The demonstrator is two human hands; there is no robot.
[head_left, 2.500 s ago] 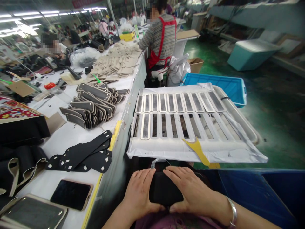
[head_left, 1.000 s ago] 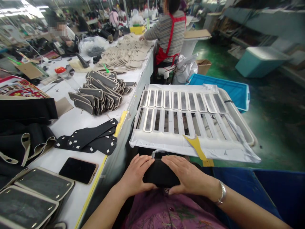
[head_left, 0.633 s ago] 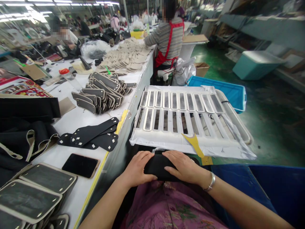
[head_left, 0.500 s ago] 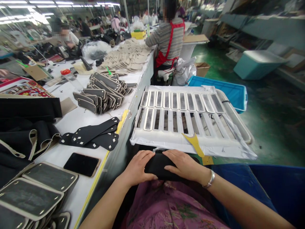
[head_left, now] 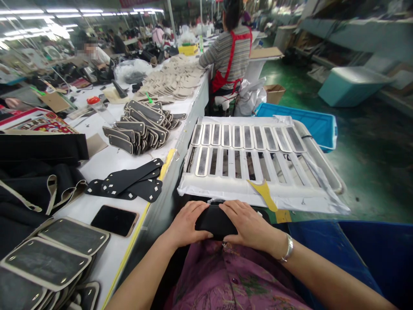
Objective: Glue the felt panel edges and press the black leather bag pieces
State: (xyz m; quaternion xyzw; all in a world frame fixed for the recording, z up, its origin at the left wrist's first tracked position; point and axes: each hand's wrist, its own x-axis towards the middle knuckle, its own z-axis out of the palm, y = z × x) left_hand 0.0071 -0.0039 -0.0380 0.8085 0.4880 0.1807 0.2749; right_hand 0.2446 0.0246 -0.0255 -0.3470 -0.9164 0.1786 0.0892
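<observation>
A flat black padded piece (head_left: 214, 220) lies on my lap at the bottom centre. My left hand (head_left: 187, 224) grips its left end, fingers curled over the top and thumb beneath. My right hand (head_left: 248, 226) holds its right end the same way, a silver bracelet on the wrist. Just beyond the hands stands a white slatted rack (head_left: 251, 193) carrying a row of narrow grey strips with pale borders (head_left: 241, 137), plus one strip in the nearer row (head_left: 202, 161). A yellow cut-out (head_left: 266, 194) rests on the rack's front edge.
A long white worktable (head_left: 106, 161) runs along the left with stacked dark bordered pieces (head_left: 142, 127), black cut shapes (head_left: 129, 183), a phone (head_left: 114, 220) and grey panels (head_left: 48, 258). A person in a red apron (head_left: 227, 56) sits ahead. A blue bin (head_left: 306, 120) stands on the green floor.
The view has shifted, so the table and rack sit slightly differently in the frame. Both hands have stayed on the black piece, which now looks a little narrower between them.
</observation>
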